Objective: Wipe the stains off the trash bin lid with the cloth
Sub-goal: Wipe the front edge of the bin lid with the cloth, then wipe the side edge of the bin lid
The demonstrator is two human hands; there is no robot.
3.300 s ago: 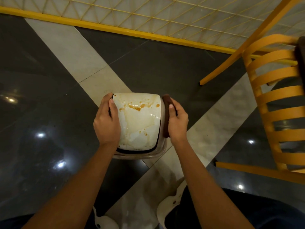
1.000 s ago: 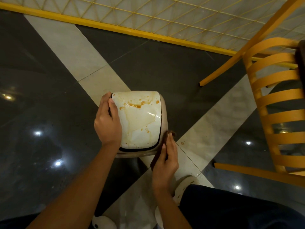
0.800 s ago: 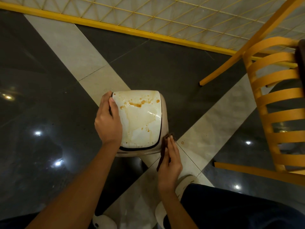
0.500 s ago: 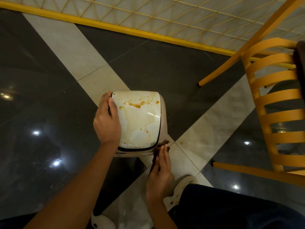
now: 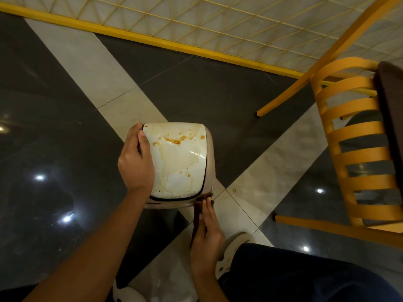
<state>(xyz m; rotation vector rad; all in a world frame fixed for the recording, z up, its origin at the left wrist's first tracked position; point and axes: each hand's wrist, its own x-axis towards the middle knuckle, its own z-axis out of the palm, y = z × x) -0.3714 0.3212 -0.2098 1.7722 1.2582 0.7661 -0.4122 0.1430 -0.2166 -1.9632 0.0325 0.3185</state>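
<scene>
Left hand [image 5: 135, 162] grips the 9 o'clock edge of the trash bin lid [image 5: 177, 162], fingers curled over the rim, steadying the bin on the floor [image 5: 65, 127]. Right hand [image 5: 206, 234] presses the dark cloth [image 5: 197, 216] flat against the bin body at the lid's 5 o'clock corner, fingers extended along the fabric.

Task progress, as judged from the lid surface: little or nothing is done on top. Orange-brown stains [image 5: 172, 140] sit toward 12 o'clock, smaller spots lie near centre and 6 o'clock, and pale run marks cross the white panel. The full top face is left to wipe.

Clearance: the lid's 12 o'clock and 3 o'clock edges are unobstructed, with bare floor beyond. A yellow chair [image 5: 353, 153] stands well apart at 3 o'clock. The person's shoe [image 5: 233, 247] lies near the right hand at 5 o'clock, limiting room there.
</scene>
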